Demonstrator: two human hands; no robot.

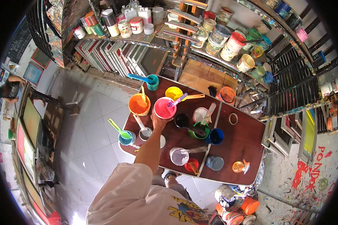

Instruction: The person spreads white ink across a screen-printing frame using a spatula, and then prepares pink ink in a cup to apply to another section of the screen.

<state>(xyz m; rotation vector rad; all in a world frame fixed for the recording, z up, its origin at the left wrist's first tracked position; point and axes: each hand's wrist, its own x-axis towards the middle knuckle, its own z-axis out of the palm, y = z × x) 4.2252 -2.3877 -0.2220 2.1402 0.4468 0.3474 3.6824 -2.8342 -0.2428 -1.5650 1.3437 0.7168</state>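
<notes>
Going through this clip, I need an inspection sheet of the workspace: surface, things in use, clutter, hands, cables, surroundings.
Surface: dark red-brown table with a seam across it.
Things in use: pink paint tub with a purple-streaked stirring tool in it; whether the tub is lifted, cannot tell.
Clutter: orange paint tub, yellow paint tub, dark blue tub and others around the pink one; orange bucket beyond the table's near edge.
Hands: left hand grips the pink tub from its near side; right hand not in view.
Cables: nothing seen.
Surroundings: paint-stained shelves with containers; stacked frames under one; another person at far left.
</notes>
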